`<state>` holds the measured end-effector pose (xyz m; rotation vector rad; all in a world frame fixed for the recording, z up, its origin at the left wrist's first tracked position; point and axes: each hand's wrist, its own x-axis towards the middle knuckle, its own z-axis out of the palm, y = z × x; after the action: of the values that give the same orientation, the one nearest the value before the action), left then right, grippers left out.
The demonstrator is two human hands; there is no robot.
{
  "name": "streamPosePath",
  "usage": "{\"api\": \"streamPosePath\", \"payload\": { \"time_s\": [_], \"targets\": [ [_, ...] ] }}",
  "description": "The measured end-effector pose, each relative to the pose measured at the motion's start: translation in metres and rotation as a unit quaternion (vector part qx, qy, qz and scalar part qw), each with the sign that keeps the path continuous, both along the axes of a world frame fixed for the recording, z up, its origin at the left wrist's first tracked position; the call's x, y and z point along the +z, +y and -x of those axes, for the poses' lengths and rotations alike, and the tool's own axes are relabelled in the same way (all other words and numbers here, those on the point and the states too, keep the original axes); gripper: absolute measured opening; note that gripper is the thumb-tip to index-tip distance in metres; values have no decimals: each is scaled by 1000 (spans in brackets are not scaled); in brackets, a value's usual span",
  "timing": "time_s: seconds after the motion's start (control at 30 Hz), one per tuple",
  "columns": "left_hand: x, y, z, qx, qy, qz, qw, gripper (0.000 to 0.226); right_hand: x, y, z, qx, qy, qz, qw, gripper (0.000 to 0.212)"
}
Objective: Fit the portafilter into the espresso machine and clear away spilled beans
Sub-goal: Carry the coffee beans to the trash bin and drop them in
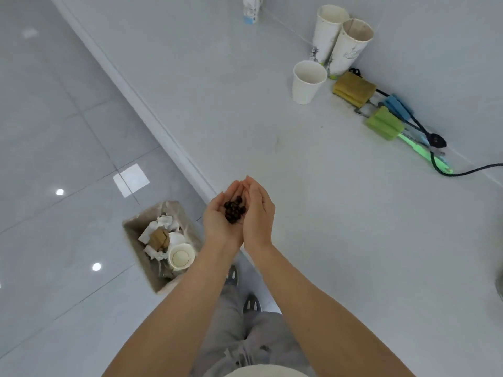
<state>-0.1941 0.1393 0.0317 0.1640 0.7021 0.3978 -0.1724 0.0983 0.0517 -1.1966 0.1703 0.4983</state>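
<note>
Above white counter (272, 131), cupped beans (234, 211).

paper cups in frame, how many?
4. Two tall printed cups stand at the counter's back wall, a short white one stands in front of them, and one lies in the bin; more may be buried there.

No words or numbers can be read; the tall paper cups (343, 42) at one o'clock bear only blurred printed patterns.
</note>
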Motion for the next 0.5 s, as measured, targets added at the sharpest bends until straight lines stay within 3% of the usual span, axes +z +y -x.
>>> {"api": "streamPosePath", "payload": {
  "time_s": [0.1, 0.23, 0.5],
  "targets": [
    [-10, 14, 36, 55, 15, 1, 998, 28, -9, 19, 30, 58, 84, -54, 993, 22],
    [-37, 33, 80, 122, 53, 14, 991, 32, -45, 44, 70, 152, 81, 9, 985, 33],
    [-150, 71, 132, 184, 137, 75, 971, 36, -177, 88, 120, 214, 162, 88, 959, 21]
  ]
}}
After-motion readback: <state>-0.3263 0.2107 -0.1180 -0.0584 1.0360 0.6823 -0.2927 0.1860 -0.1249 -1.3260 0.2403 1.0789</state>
